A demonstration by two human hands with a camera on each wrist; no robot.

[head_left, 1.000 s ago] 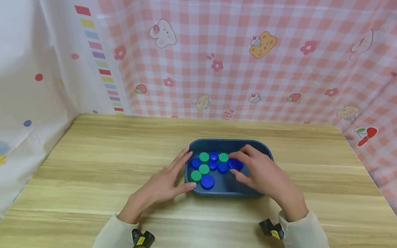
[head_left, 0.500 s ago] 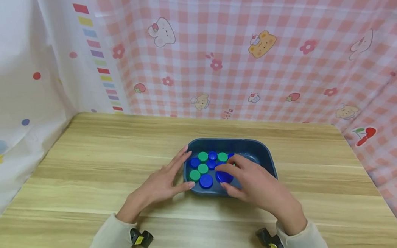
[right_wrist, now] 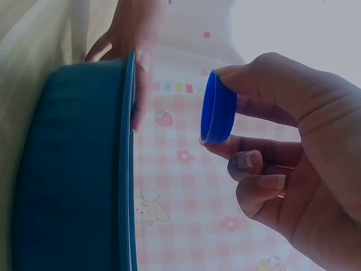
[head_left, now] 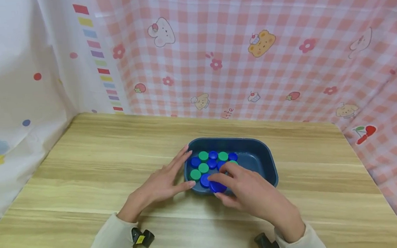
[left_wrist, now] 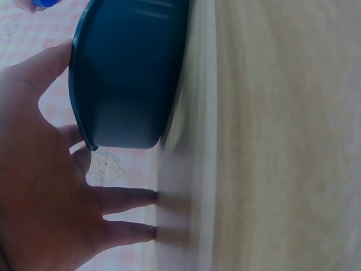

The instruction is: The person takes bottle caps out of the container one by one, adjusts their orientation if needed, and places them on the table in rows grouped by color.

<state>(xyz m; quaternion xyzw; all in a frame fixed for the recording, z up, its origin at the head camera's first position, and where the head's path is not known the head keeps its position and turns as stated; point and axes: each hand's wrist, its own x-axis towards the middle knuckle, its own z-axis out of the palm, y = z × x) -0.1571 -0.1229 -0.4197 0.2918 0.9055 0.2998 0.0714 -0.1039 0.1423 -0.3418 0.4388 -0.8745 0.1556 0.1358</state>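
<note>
My right hand [head_left: 258, 192] pinches a blue bottle cap [right_wrist: 220, 110] between thumb and fingertips. In the right wrist view the cap is raised above the level of the tray's rim, its ribbed side showing. From the head view the same cap overlaps the tray's near edge. Several green caps [head_left: 203, 156] and blue caps [head_left: 213, 155] lie in the left and middle of the dark blue tray [head_left: 270, 165]. My left hand [head_left: 154, 189] rests at the tray's left end, with spread fingers and thumb on the rim. Part of the near tray is hidden behind my right hand.
The tray stands on a wood-grain table [head_left: 118, 151]. Behind it hangs a pink checked cloth [head_left: 195, 63] with cartoon prints, and a white cloth [head_left: 17, 55] hangs on the left. Black wrist cameras [head_left: 144, 237] sit by both sleeves.
My right hand has moved left and toward me with the blue cap, from over the tray's middle to its near edge. More caps in the middle now show. The left hand stays at the rim.
</note>
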